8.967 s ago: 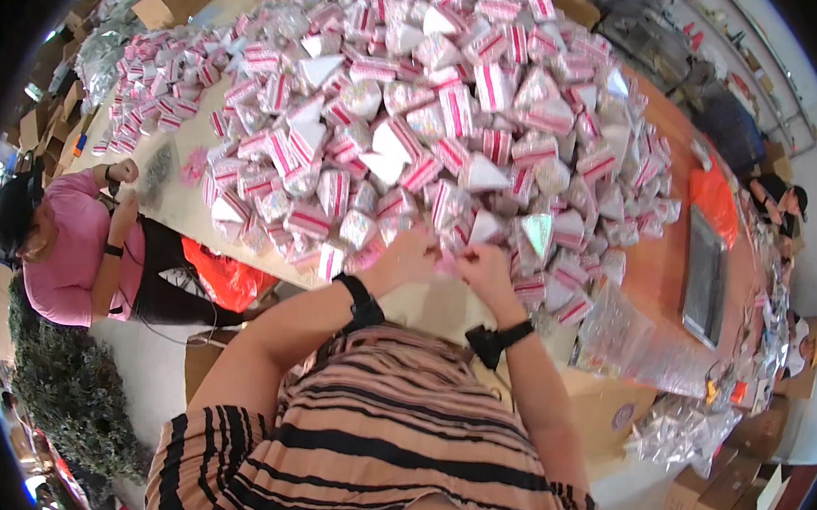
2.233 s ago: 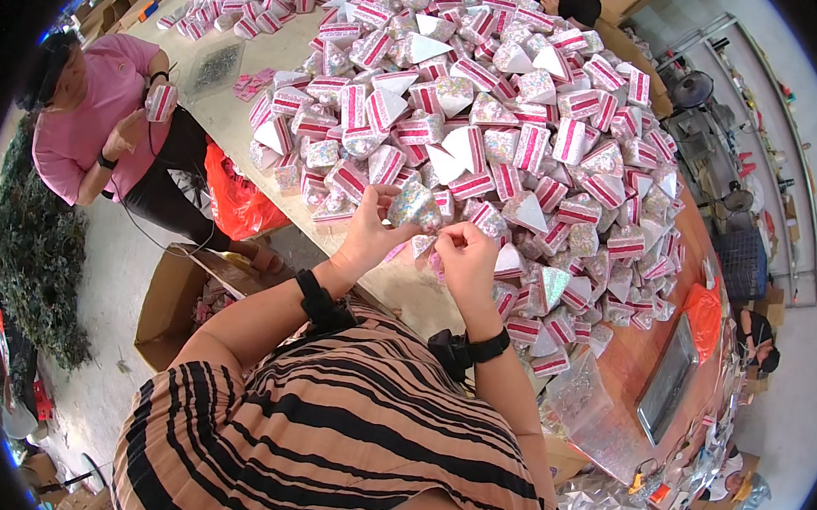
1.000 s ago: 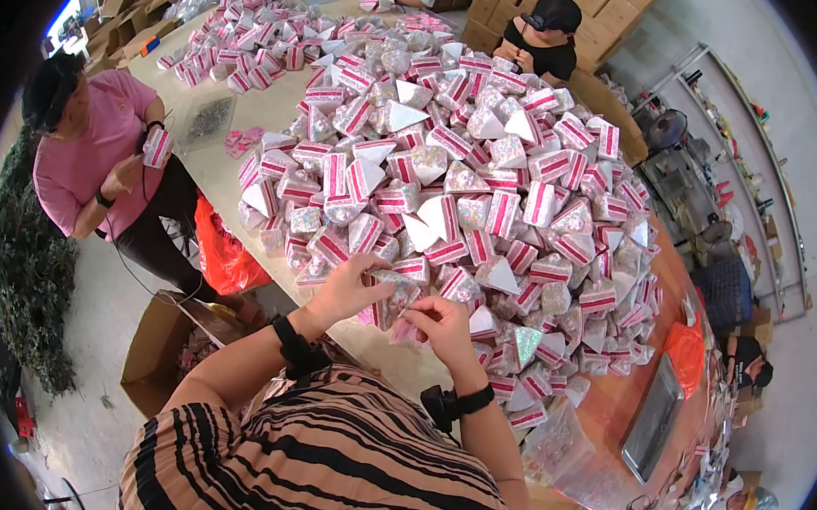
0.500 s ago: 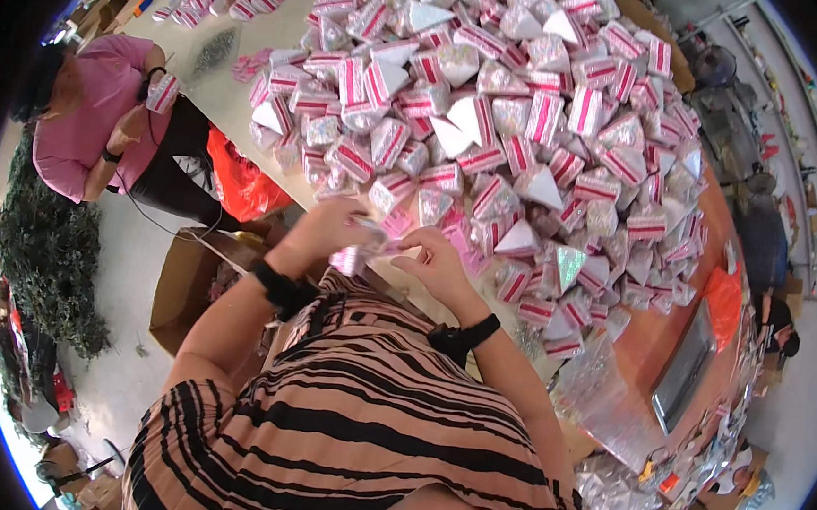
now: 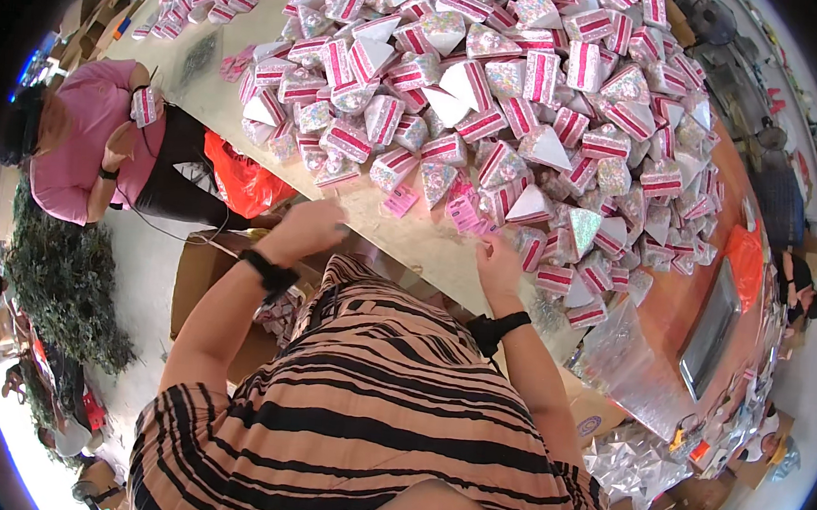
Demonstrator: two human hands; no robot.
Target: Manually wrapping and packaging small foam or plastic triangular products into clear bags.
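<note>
My left hand (image 5: 308, 233) is above the table's near edge, beside the open cardboard box. Its fingers are loosely bent and apart, and no object shows in it. At the small pink tags (image 5: 466, 212) on the table, my right hand (image 5: 499, 269) has its thumb and fingers pinched together on a pink tag, mostly hidden by the fingertips. Another pink tag (image 5: 400, 200) lies to the left. Just beyond is a big heap of wedge-shaped toy cake slices (image 5: 442, 149), white with pink bands and wrapped in clear, shiny film.
An open cardboard box (image 5: 200, 283) stands low at my left, with wrapped slices inside. A person in a pink top (image 5: 103, 153) stands at left, holding a slice, near a red plastic bag (image 5: 238, 182). To the right are clear film (image 5: 624, 360) and a dark tray (image 5: 711, 338).
The wrapped slice that my left hand held is no longer in it. My hands have parted: the left moved left and slightly down, the right moved right to the pink tags.
</note>
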